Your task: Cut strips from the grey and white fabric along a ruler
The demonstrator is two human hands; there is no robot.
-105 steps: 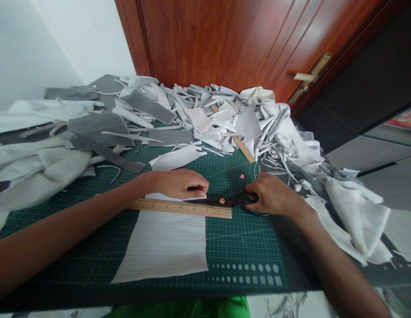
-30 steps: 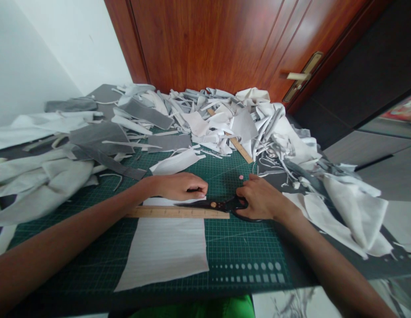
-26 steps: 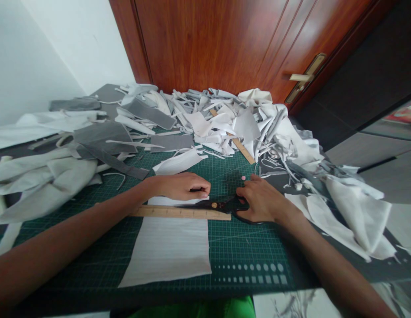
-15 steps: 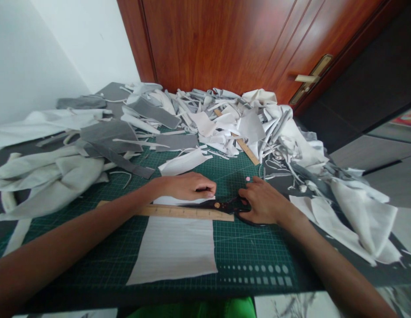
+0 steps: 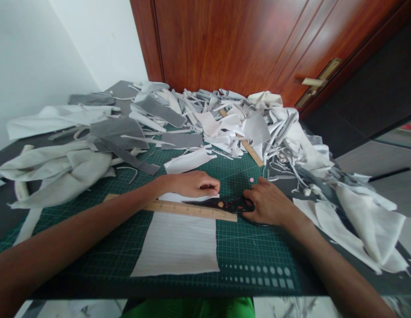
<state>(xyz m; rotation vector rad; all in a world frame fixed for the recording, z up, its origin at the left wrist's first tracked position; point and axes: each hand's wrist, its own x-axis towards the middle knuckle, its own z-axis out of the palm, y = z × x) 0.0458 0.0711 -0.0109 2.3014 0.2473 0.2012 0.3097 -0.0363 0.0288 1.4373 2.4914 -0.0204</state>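
Scissors [image 5: 221,204] further left along wooden ruler [image 5: 192,210]

Disappearing under the right hand [image 5: 266,204] at about 4 o'clock, the finger loops of the black scissors [image 5: 221,204]; running off the lower edge toward 8 o'clock, the left forearm [image 5: 59,251]; cut off at 6 o'clock, a green garment [image 5: 188,309]; staying too small to read, the markings on the wooden ruler [image 5: 192,210]; too small to identify, a pink dot [image 5: 251,179].

A green cutting mat [image 5: 248,243] carries a white fabric panel [image 5: 175,247], a wooden ruler [image 5: 192,210], black scissors [image 5: 208,203] and heaped grey-white fabric scraps [image 5: 225,128].
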